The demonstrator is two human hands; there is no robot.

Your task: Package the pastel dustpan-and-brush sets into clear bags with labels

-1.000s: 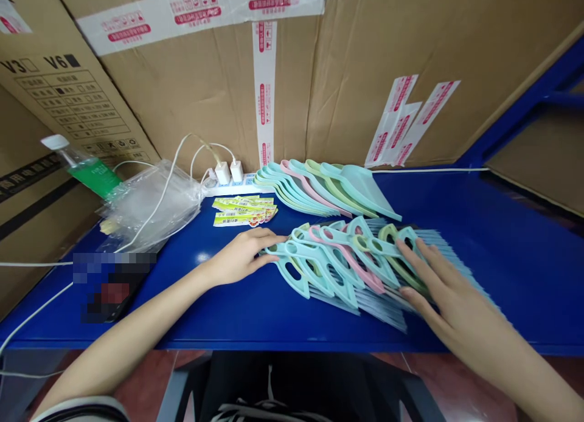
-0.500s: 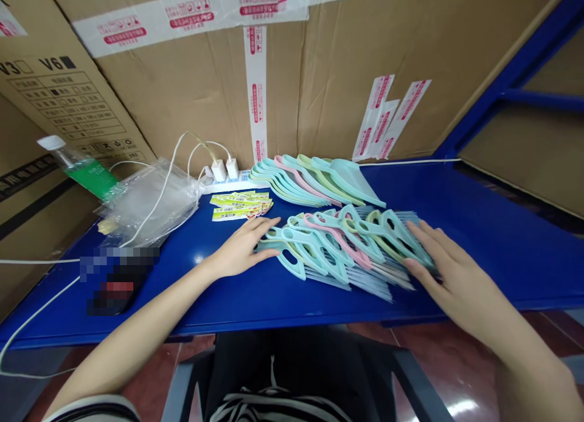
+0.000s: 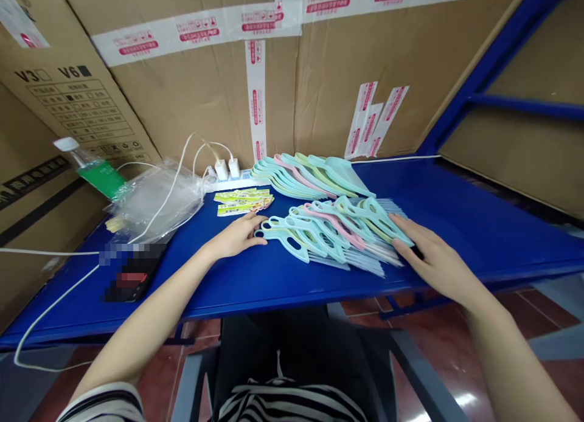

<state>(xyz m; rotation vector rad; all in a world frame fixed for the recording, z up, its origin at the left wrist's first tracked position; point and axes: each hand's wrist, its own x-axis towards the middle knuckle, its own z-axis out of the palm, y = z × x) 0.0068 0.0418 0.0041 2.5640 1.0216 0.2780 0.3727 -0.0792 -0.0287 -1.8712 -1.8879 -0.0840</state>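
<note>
A row of overlapping hand brushes lies on the blue table, with light-blue, green and pink handles and pale bristles pointing to the right. At the handle ends, my left hand is cupped, thumb and fingers apart around the tips. My right hand rests against the far right brush, its fingers stretched behind and its thumb in front; part of the bristle end is hidden by it. Just behind the brushes, a nested row of dustpans in light blue, green and pink leans over to the right.
Yellow-green printed labels lie left of the dustpans, before a white power strip with plugged-in chargers. Clear plastic bags, a green-labelled bottle, a dark pixelated object and loose cables are on the left. Cardboard walls the back.
My view has shifted slightly. The left thumb and fingers have drawn closer together at the handle tips. My right hand stays against the right end of the brushes, which lie much as before.
</note>
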